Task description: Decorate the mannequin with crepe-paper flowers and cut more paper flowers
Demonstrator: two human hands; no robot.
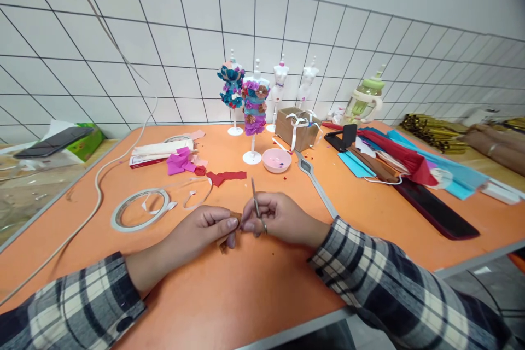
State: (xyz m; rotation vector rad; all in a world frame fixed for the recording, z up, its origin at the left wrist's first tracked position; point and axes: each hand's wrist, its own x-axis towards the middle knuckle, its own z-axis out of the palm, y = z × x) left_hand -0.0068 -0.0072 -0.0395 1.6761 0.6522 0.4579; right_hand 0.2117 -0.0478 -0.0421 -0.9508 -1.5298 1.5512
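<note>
brown paper scrap (222, 244) pinched between two busy hands

the left hand (217, 224) grips the brown paper scrap between thumb and fingers, low over the middle of the orange table (197, 295). the right hand (273, 216) is curled around slim metal scissors (255, 197), their tip pointing up and away from the person, while its fingertips meet the left ones at the scrap; whether they pinch it too, i cannot tell.

beyond the hands sits a pink bowl (269, 168) with small dark bits inside. just behind it, to the left, stands a dress form (255, 106) covered in purple, blue and brown ruffles; another, in teal (232, 87), and two mostly white ones stand farther back. a cardboard box (284, 128) trailing white ribbons is near the bowl. a red strip (233, 175) lies left of the bowl, and a tape roll (117, 222) lies flat beyond the left forearm.
</note>
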